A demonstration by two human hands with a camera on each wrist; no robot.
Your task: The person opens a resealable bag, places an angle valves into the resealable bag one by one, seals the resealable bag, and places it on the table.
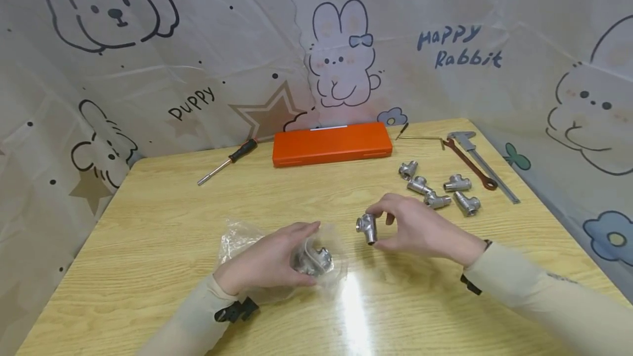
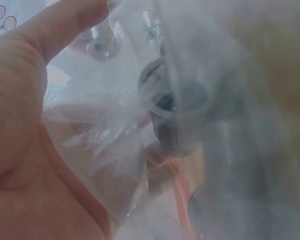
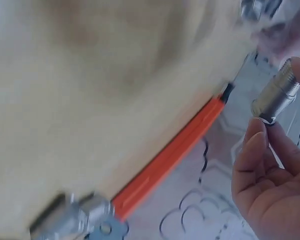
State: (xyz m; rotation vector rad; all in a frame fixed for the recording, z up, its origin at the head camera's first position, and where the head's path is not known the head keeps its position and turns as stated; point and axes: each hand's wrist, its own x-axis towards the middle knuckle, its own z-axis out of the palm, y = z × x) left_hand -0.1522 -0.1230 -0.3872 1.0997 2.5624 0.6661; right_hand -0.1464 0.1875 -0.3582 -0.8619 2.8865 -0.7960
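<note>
My right hand point(image 1: 415, 228) pinches a shiny metal tee pipe fitting point(image 1: 367, 227) by its ends, between thumb and fingers. In the right wrist view the threaded end of that fitting point(image 3: 277, 95) shows between the fingertips. To the left, my left hand point(image 1: 269, 260) grips a clear plastic bag point(image 1: 240, 238) with fingers and thumb curled round it. Metal fittings point(image 1: 318, 261) show through the plastic, beside the thumb. The left wrist view looks through the cloudy bag point(image 2: 100, 140), where a round fitting opening point(image 2: 150, 82) stands out.
Several loose tee fittings point(image 1: 457, 183) lie beyond my right hand. Further right are a wrench point(image 1: 470, 163) and a caliper point(image 1: 492, 172). An orange case point(image 1: 331, 145) sits at the table's back edge, with a black-handled screwdriver point(image 1: 232, 159) to its left. A printed cloth point(image 1: 198, 26) hangs behind.
</note>
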